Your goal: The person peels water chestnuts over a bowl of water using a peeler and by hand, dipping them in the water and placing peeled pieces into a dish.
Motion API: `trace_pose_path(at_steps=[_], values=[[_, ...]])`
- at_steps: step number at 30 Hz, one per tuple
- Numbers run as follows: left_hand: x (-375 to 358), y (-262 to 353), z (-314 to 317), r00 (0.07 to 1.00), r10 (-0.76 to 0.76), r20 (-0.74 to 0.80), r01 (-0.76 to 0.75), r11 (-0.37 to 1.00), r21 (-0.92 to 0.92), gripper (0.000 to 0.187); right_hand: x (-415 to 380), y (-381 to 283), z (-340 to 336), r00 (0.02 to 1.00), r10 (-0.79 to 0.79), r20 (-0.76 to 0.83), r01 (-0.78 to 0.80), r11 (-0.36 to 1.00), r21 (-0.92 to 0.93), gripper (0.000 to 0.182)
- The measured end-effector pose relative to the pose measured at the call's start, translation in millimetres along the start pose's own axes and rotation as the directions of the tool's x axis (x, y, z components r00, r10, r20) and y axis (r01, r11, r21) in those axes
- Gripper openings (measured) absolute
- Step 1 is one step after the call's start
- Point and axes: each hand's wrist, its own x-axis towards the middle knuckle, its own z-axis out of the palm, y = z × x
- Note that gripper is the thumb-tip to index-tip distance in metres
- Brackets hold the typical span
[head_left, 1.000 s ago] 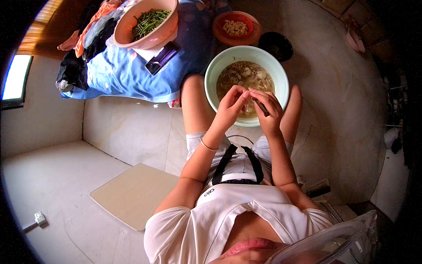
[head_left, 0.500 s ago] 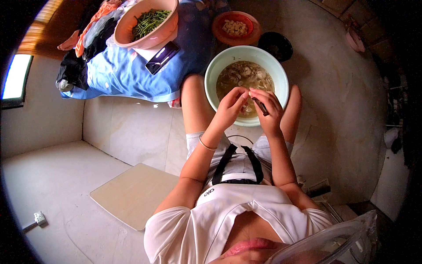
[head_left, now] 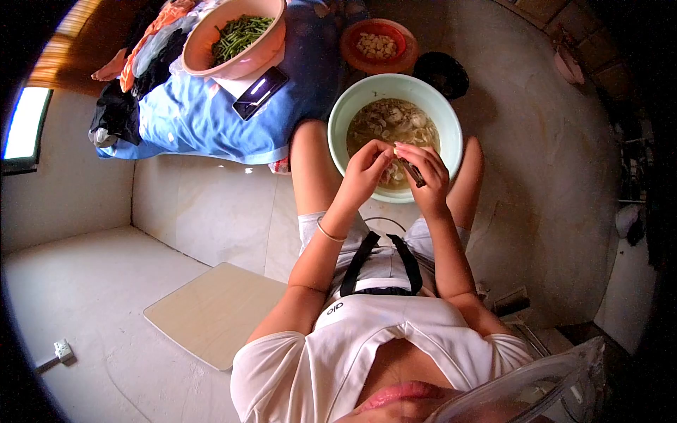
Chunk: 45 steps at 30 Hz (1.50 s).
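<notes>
My left hand is closed in a pinch over the basin, fingertips meeting those of my right hand. Between them is a small pale piece that looks like a garlic clove, mostly covered by the fingers. My right hand is closed round a small knife; its dark handle sticks out below the palm, and the blade is hard to make out. Under both hands stands the pale green basin, between the knees. Cloudy water with pale cloves and loose skins partly fills it.
Beyond the basin, a red bowl holds peeled cloves, with a black bowl beside it. On the blue cloth at left are a pink basin of cut green beans and a phone. A beige board lies lower left.
Both hands have shifted slightly left and tilted a little, the right hand bringing the knife with it. The fingertips stay together over the basin; nothing else has visibly moved.
</notes>
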Motion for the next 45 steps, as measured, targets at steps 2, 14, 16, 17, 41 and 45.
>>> trace_pose_path(at_steps=[2, 14, 16, 17, 41, 45], values=[[0.7, 2.0, 2.0, 0.999, 0.025, -0.034, -0.026, 0.999, -0.040, 0.016, 1.0, -0.9, -0.1, 1.000, -0.001, -0.002, 0.001, 1.000, 0.000, 0.040], [1.9, 3.9, 1.4, 0.999, 0.019, -0.026, -0.020, 1.000, -0.014, 0.016, 2.0, -0.5, 0.2, 1.000, 0.010, -0.011, -0.010, 1.000, 0.013, 0.039], [1.9, 4.1, 2.1, 1.000, 0.022, -0.020, -0.023, 1.000, -0.021, 0.015, 2.2, -0.8, -0.2, 1.000, 0.007, -0.017, -0.007, 1.000, 0.012, 0.038], [1.9, 4.2, 2.4, 1.000, 0.025, -0.017, -0.025, 0.999, -0.030, 0.015, 1.7, -0.6, -0.5, 1.000, 0.008, -0.019, -0.007, 1.000, 0.012, 0.038], [3.8, -3.0, -0.5, 0.994, 0.105, -0.026, -0.104, 0.994, 0.035, 0.012, -4.6, 1.6, 6.9, 0.992, 0.122, -0.022, -0.118, 0.984, 0.130, 0.026], [0.5, 2.6, 4.1, 0.991, 0.134, -0.025, -0.132, 0.990, 0.048, 0.010, -6.8, -5.6, 8.0, 0.841, 0.540, 0.031, -0.481, 0.721, 0.498, 0.012]])
